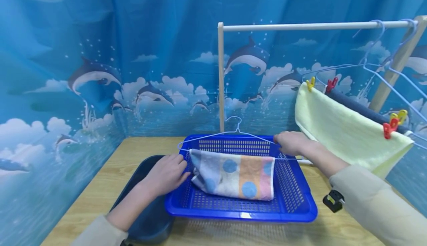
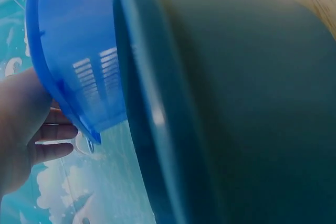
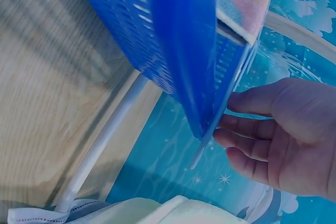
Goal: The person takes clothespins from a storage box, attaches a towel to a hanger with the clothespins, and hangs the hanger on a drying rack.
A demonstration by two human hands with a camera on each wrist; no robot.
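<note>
A towel [image 1: 230,173] with coloured stripes and blue dots hangs folded over the lower bar of a light-blue wire hanger [image 1: 237,131]. Both lie over a blue perforated basket [image 1: 241,215]. My right hand [image 1: 291,143] pinches the hanger near its right shoulder; in the right wrist view, thumb and fingers [image 3: 252,148] meet at the wire beside the basket rim. My left hand [image 1: 168,173] is by the basket's left side, close to the towel's left edge. In the left wrist view its fingers [image 2: 55,132] are extended by the basket rim, and the thumb is hidden.
A dark teal basin [image 1: 150,216] stands left of the basket, under my left forearm. To the right, a drying rack [image 1: 300,26] carries hangers, with a pale yellow towel [image 1: 340,123] and a dark cloth [image 1: 355,105] held by red and yellow clips. A wooden table [image 1: 96,198] supports everything.
</note>
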